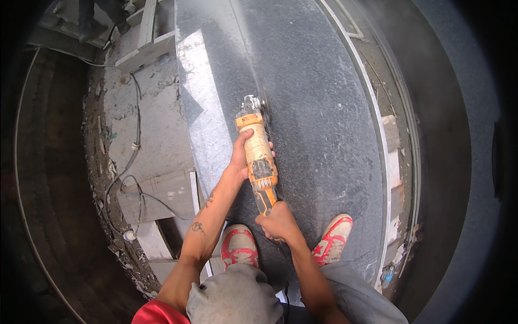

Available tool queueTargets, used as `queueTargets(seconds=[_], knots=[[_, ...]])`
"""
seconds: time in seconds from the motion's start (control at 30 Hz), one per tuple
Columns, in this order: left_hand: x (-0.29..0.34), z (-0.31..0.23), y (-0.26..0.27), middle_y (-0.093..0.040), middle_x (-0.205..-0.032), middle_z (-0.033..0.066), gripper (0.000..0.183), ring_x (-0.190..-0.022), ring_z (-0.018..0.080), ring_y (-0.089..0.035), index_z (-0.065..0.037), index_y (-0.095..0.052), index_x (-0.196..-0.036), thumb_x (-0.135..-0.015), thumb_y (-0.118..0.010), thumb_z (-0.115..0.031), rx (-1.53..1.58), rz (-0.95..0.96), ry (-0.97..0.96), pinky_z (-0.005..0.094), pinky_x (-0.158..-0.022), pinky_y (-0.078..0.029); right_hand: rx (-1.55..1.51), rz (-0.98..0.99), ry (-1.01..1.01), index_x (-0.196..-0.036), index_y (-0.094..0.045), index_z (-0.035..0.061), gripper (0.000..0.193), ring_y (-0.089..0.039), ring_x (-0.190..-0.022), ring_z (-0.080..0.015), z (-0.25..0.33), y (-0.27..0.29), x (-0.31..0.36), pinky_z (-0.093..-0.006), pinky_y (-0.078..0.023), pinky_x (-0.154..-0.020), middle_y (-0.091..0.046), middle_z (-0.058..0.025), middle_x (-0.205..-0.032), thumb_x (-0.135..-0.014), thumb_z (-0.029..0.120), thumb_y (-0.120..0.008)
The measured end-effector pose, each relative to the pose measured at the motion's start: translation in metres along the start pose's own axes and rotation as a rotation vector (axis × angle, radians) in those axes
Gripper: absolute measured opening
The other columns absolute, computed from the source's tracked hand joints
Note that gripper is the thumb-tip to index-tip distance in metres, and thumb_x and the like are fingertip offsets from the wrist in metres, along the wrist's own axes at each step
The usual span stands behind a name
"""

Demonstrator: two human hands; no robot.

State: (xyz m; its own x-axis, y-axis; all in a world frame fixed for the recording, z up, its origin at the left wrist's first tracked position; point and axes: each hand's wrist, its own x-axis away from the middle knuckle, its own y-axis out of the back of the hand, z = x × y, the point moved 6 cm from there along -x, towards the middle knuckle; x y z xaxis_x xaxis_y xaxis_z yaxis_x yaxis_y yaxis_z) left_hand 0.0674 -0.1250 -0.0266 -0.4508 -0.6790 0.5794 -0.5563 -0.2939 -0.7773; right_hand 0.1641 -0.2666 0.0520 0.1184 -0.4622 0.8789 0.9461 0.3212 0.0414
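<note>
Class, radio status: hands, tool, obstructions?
Left hand around grinder, right hand on its rear handle. Head at the line along dark slab. Cable left, off the slab.

A dusty place for cutting stone is shown by the big grey slab (329, 135), orange power tool (256, 143) and broken bits (99, 140)

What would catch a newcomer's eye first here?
Probably the worn yellow-orange angle grinder near the middle, with the left hand around its body and the right hand gripping its rear handle. Ahead of it, a pale streak runs up the long dark grey slab. Lower down, the red-and-white left shoe and right shoe stand out brightly.
</note>
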Motion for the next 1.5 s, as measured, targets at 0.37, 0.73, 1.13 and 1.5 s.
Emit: queueTargets(seconds=[0.37,0.73,1.13,1.5], knots=[[-0.015,-0.013,-0.004,-0.063,-0.086,0.0168,0.057,-0.072,0.0311,-0.068,-0.002,-0.046,-0.117,-0.087,-0.055,-0.049,-0.006,0.005,0.008,0.0463,-0.057,-0.06,-0.011,0.002,0.012,-0.063,-0.057,-0.0047,0.015,-0.055,-0.04,-0.016,0.024,0.007,-0.005,-0.0321,-0.043,-0.036,-0.057,-0.0104,-0.054,-0.075,0.002,-0.063],[0.008,0.004,-0.002,-0.064,-0.086,0.0174,0.056,-0.071,0.0308,-0.069,-0.003,-0.046,-0.118,-0.087,-0.057,-0.048,-0.037,-0.007,-0.013,0.0446,-0.057,-0.061,-0.014,0.009,0.031,-0.063,-0.056,-0.0029,0.013,-0.054,-0.039,-0.0155,-0.005,-0.001,0.007,-0.0319,-0.042,-0.036,-0.056,-0.0092,-0.051,-0.074,0.001,-0.06],[0.018,0.013,0.001,-0.063,-0.088,0.0177,0.056,-0.073,0.0316,-0.068,-0.002,-0.046,-0.119,-0.087,-0.056,-0.047,-0.06,-0.078,0.01,0.045,-0.059,-0.06,0.02,0.008,0.02,-0.064,-0.057,-0.0023,0.012,-0.055,-0.04,-0.0154,-0.016,-0.003,0.012,-0.0312,-0.041,-0.036,-0.056,-0.009,-0.05,-0.075,0.001,-0.061],[0.004,-0.001,0.002,-0.062,-0.087,0.017,0.056,-0.072,0.0307,-0.068,-0.003,-0.046,-0.119,-0.088,-0.054,-0.049,-0.051,-0.053,-0.008,0.0454,-0.059,-0.059,-0.01,0.024,0.038,-0.064,-0.057,-0.0032,0.013,-0.055,-0.039,-0.0162,0.002,0.0,0.003,-0.0316,-0.042,-0.036,-0.056,-0.0094,-0.051,-0.074,0.002,-0.062]])
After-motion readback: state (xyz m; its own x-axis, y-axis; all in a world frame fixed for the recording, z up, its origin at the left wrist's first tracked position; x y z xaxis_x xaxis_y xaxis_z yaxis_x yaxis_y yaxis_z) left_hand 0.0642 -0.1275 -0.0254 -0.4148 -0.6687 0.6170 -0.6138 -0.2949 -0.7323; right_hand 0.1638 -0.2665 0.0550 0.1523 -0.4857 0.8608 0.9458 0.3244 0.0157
